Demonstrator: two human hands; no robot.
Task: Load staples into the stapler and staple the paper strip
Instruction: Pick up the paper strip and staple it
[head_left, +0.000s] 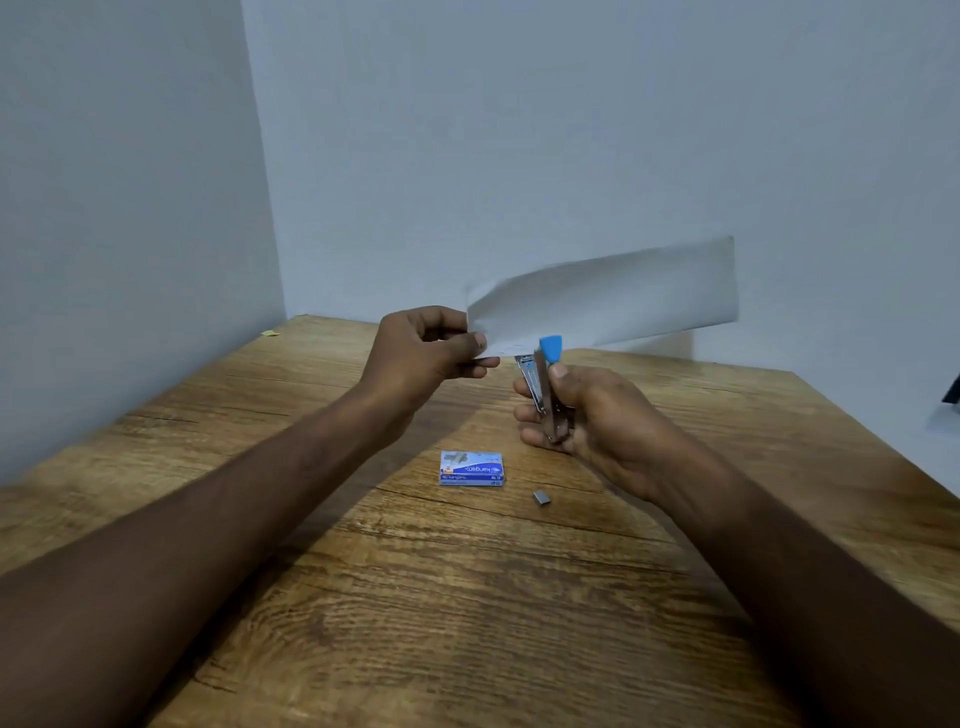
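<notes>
My left hand (426, 353) pinches the left end of a white paper strip (613, 296), which is held in the air and stretches up to the right. My right hand (587, 421) grips a small metal stapler (543, 384) with a blue tip, held upright with its head at the paper's lower edge. Below the hands, a blue staple box (471, 468) lies on the wooden table (415, 597). A short loose block of staples (542, 498) lies just right of the box.
Grey walls close the table at the back and left, meeting in a corner. A small yellow scrap (270, 333) lies at the table's far left corner. A dark object (951, 392) shows at the right edge.
</notes>
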